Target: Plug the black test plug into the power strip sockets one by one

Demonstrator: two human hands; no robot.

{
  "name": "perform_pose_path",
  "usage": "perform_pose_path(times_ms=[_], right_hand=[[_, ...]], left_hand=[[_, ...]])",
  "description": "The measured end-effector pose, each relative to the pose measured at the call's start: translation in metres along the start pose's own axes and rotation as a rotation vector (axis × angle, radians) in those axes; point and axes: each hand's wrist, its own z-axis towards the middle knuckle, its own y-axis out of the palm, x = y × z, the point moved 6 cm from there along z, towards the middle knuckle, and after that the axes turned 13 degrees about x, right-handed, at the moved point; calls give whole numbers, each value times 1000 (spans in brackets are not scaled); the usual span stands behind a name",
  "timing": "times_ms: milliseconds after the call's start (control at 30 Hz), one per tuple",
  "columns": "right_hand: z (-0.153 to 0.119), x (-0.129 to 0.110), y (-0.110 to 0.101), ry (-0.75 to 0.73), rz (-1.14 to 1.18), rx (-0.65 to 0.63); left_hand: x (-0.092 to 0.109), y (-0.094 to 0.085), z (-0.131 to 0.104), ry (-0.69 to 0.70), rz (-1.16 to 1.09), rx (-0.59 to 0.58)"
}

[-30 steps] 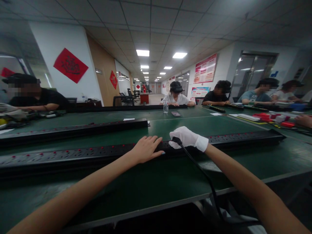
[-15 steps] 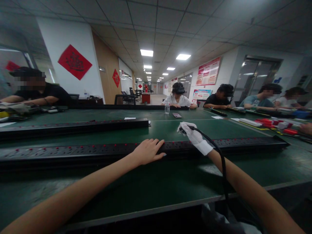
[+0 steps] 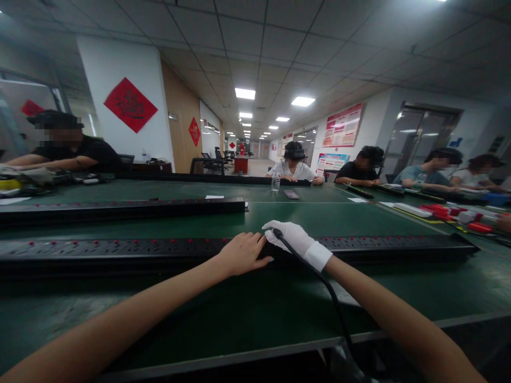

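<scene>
A long black power strip [image 3: 159, 252], with slots and a row of red dots along its top, lies across the table in front of me. My left hand [image 3: 244, 252], bare, grips it near the middle, fingers over the top and thumb along the near side. Just right of it, my right hand [image 3: 293, 238] in a white glove is closed on a plug [image 3: 277, 232] with a thick black cable. The plug is held at the strip's top; its front is hidden by the glove, so I cannot tell whether it sits in a socket.
Another black strip [image 3: 199, 206] lies behind, on the left of the green table [image 3: 319, 213]. Farther back are a water bottle [image 3: 275, 181] and a phone [image 3: 291, 194]. Red and white parts [image 3: 439, 211] are at the right. Several people sit around the table.
My right hand has moved left and down with the plug, from above the strip to beside my left hand. The left hand stays on the strip. The view has shifted slightly.
</scene>
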Motion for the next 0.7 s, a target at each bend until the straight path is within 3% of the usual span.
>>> perform_pose_path(times_ms=[700], right_hand=[[-25, -12, -12, 66, 26, 155]], left_hand=[[2, 2, 0, 10, 7, -6]])
